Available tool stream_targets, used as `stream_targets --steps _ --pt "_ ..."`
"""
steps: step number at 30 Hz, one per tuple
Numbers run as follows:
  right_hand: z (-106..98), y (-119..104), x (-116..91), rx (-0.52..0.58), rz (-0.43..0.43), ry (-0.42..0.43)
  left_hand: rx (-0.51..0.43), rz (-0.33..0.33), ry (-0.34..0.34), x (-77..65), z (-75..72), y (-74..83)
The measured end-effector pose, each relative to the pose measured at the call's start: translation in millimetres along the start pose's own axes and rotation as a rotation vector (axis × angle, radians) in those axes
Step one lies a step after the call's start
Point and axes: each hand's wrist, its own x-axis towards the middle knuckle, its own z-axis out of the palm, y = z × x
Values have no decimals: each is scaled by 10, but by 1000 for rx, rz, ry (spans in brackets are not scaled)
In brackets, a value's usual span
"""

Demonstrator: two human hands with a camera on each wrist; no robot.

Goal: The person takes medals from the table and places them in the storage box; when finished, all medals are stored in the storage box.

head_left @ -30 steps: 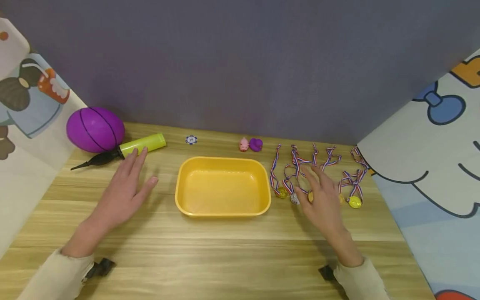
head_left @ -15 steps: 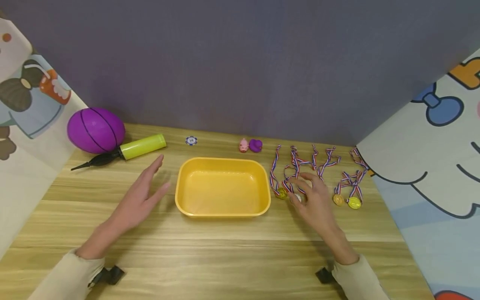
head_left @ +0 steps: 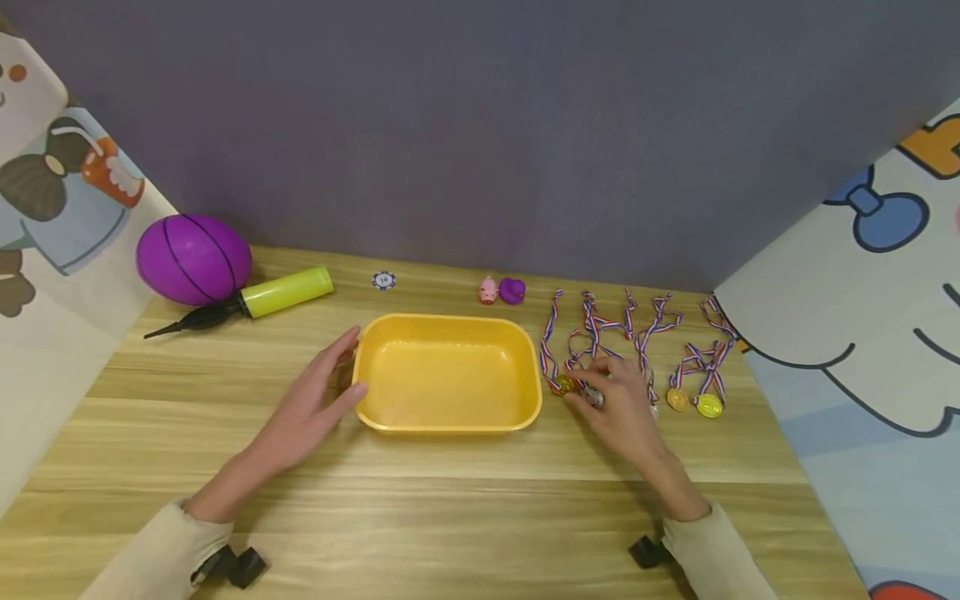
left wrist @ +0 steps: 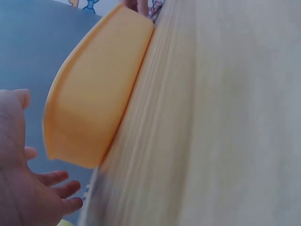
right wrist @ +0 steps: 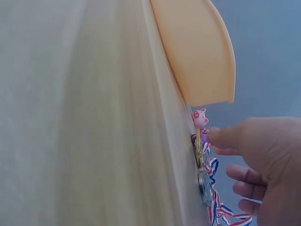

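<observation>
A yellow plastic tub (head_left: 447, 432) stands mid-table. My left hand (head_left: 303, 417) is at its left rim in the head view, thumb over the rim and fingers spread; the left wrist view shows this hand (left wrist: 33, 188) with loosely parted fingers beside the tub wall (left wrist: 94, 94). My right hand (head_left: 618, 408) is right of the tub, thumb and index fingertips close over a gold medal (head_left: 562, 385). In the right wrist view, the fingertips of this hand (right wrist: 258, 160) are just off the gold medal (right wrist: 199, 149), and a silver medal (right wrist: 205, 188) lies alongside.
More medals on striped ribbons (head_left: 697, 358) lie at the right. Behind the tub are a pink pig figure (head_left: 488, 290), a purple rubber duck (head_left: 512, 290) and a poker chip (head_left: 384, 281). A purple ball (head_left: 193, 260) and a yellow-green hand pump (head_left: 288, 292) occupy the back left.
My left hand has moved right, from beside the pump to the tub's left rim. My right hand has shifted left and down to the gold medal, its thumb and index finger drawing closer together.
</observation>
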Motion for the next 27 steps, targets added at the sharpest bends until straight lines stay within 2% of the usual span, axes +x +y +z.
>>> stream_targets --steps 4,9,14,20,27 --pt "5 27 13 -2 24 -53 -71 27 -7 1 68 -66" --pt "16 40 22 -1 33 -83 -101 30 -19 -37 107 -156" --pt "35 49 29 -33 26 -130 -114 6 -51 -81 115 -224" --pt "41 44 36 -59 73 -194 -127 31 -69 -83 127 -251" --pt "38 34 48 -48 83 -192 -122 36 -74 -83 137 -258"
